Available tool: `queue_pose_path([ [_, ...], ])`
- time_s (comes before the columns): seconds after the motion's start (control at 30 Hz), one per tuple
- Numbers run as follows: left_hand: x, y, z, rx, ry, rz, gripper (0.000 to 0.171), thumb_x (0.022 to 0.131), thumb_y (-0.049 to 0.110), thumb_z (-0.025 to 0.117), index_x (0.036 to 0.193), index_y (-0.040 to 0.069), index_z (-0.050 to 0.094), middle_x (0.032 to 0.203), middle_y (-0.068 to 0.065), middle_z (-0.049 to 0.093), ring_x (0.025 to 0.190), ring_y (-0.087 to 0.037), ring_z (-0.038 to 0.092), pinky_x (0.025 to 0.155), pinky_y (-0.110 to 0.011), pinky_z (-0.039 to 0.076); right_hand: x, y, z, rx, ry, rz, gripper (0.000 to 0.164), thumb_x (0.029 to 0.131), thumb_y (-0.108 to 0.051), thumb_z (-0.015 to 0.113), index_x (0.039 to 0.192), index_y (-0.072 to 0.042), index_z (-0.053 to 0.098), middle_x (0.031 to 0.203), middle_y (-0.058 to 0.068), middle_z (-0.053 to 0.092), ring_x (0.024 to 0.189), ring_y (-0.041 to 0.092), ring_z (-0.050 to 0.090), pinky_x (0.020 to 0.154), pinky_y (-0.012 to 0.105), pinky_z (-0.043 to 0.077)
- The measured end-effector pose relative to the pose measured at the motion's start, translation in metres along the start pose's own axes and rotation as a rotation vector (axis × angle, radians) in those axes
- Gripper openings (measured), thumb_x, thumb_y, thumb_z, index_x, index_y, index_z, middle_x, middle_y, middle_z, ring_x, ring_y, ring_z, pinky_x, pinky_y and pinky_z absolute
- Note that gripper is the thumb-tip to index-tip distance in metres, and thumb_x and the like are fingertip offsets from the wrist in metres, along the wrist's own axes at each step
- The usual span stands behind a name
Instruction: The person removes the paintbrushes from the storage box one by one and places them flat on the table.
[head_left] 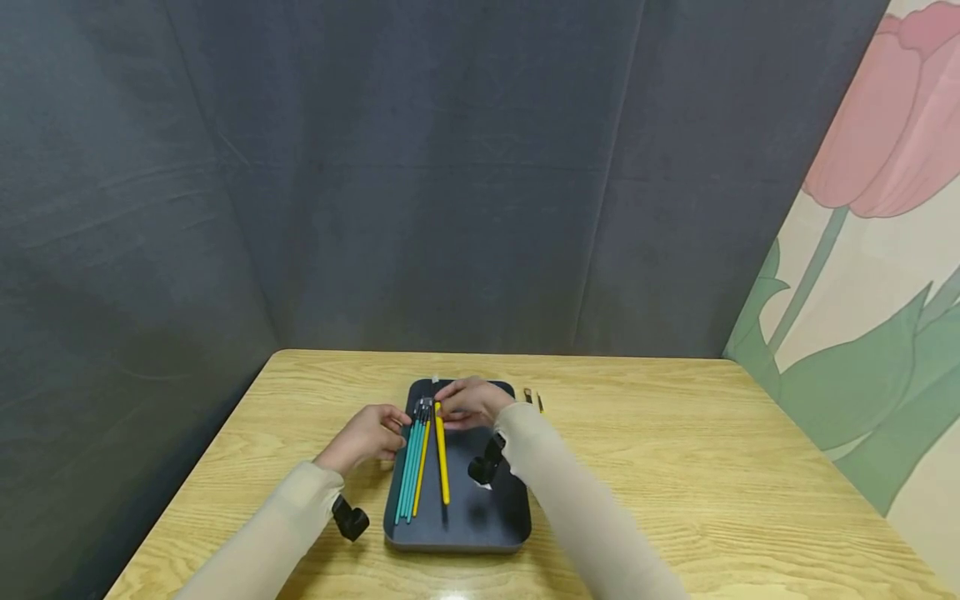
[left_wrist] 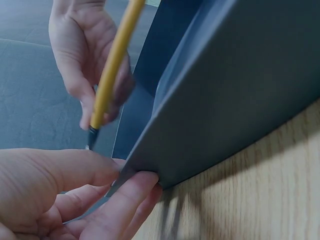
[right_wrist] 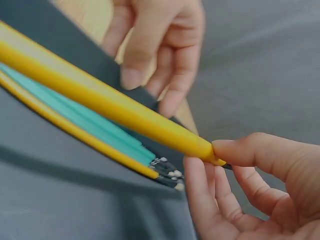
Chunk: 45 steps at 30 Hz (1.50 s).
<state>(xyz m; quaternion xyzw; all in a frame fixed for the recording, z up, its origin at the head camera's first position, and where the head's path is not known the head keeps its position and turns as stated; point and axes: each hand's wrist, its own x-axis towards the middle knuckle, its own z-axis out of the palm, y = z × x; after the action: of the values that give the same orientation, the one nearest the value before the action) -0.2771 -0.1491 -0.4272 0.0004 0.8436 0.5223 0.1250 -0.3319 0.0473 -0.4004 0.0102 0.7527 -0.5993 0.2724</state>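
A dark grey rectangular tray [head_left: 491, 525] sits on the table. My left hand [head_left: 375, 433] pinches its left rim, the thumb over the edge and the fingers against the outer wall [left_wrist: 220, 95]. Over the tray, my right hand [head_left: 468, 402] holds a thick yellow paintbrush [head_left: 442, 467] between thumb and fingers, close to its dark ferrule. The long handle slants back toward me above the tray floor. Along the tray's left side lie several teal paintbrushes [head_left: 409, 475] and a thinner yellow paintbrush [right_wrist: 100, 147], bristle ends pointing away from me. The held brush's bristles are mostly hidden by fingers.
Beyond the right forearm, small brush tips [head_left: 528, 395] show on the wooden table [head_left: 675, 450], their handles covered by the arm. A dark curtain [head_left: 450, 183] hangs behind the table. A tulip-patterned panel [head_left: 862, 333] stands at the right.
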Motion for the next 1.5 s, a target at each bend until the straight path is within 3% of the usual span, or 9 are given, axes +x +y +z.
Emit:
queue_pose_path([
  [0.1, -0.001, 0.000, 0.000, -0.009, 0.000, 0.004, 0.034, 0.082, -0.010, 0.062, 0.115, -0.004, 0.060, 0.099, -0.016, 0.054, 0.075, -0.021, 0.058, 0.064, -0.034, 0.056, -0.005, -0.003, -0.007, 0.033, -0.024, -0.012, 0.033, 0.090, 0.003, 0.062, 0.123, 0.001, 0.058, 0.096, 0.010, 0.063, 0.078, 0.018, 0.064, 0.085, 0.037, 0.056],
  [0.3, -0.001, -0.001, 0.001, -0.019, 0.007, 0.009, 0.033, 0.082, -0.011, 0.062, 0.114, -0.003, 0.061, 0.100, -0.017, 0.054, 0.075, -0.021, 0.058, 0.064, -0.034, 0.056, -0.020, -0.009, -0.024, 0.078, -0.051, -0.038, 0.041, 0.091, 0.003, 0.059, 0.131, 0.003, 0.051, 0.094, 0.009, 0.062, 0.077, 0.017, 0.064, 0.075, 0.029, 0.058],
  [0.73, -0.001, -0.001, 0.002, -0.013, 0.011, 0.031, 0.032, 0.082, -0.011, 0.063, 0.112, -0.003, 0.061, 0.098, -0.015, 0.054, 0.074, -0.021, 0.057, 0.062, -0.033, 0.055, -0.047, 0.000, -0.077, 0.107, -0.076, -0.160, 0.031, 0.094, 0.004, 0.053, 0.125, 0.002, 0.050, 0.086, 0.004, 0.061, 0.072, 0.012, 0.063, 0.070, 0.025, 0.057],
  [0.97, 0.000, -0.002, 0.002, -0.020, 0.007, 0.036, 0.032, 0.082, -0.011, 0.063, 0.113, -0.003, 0.061, 0.098, -0.016, 0.054, 0.074, -0.021, 0.058, 0.063, -0.033, 0.056, -0.060, 0.014, -0.106, 0.094, -0.071, -0.154, 0.035, 0.092, 0.004, 0.054, 0.126, 0.004, 0.047, 0.087, 0.005, 0.060, 0.065, 0.010, 0.056, 0.073, 0.026, 0.056],
  [1.2, 0.001, -0.003, 0.002, -0.026, 0.002, 0.036, 0.032, 0.082, -0.011, 0.063, 0.113, -0.004, 0.060, 0.100, -0.017, 0.055, 0.074, -0.021, 0.058, 0.063, -0.033, 0.056, -0.065, 0.034, -0.128, 0.094, -0.039, -0.130, 0.033, 0.093, 0.005, 0.054, 0.125, 0.005, 0.047, 0.092, 0.006, 0.059, 0.078, 0.013, 0.064, 0.077, 0.028, 0.057],
  [1.5, 0.000, -0.001, 0.000, -0.025, 0.001, 0.033, 0.032, 0.083, -0.011, 0.063, 0.114, -0.004, 0.060, 0.103, -0.019, 0.055, 0.076, -0.021, 0.058, 0.064, -0.034, 0.056, -0.062, 0.057, -0.150, 0.114, 0.011, -0.089, 0.033, 0.092, 0.008, 0.052, 0.125, 0.006, 0.047, 0.092, 0.008, 0.057, 0.079, 0.014, 0.062, 0.076, 0.028, 0.057],
])
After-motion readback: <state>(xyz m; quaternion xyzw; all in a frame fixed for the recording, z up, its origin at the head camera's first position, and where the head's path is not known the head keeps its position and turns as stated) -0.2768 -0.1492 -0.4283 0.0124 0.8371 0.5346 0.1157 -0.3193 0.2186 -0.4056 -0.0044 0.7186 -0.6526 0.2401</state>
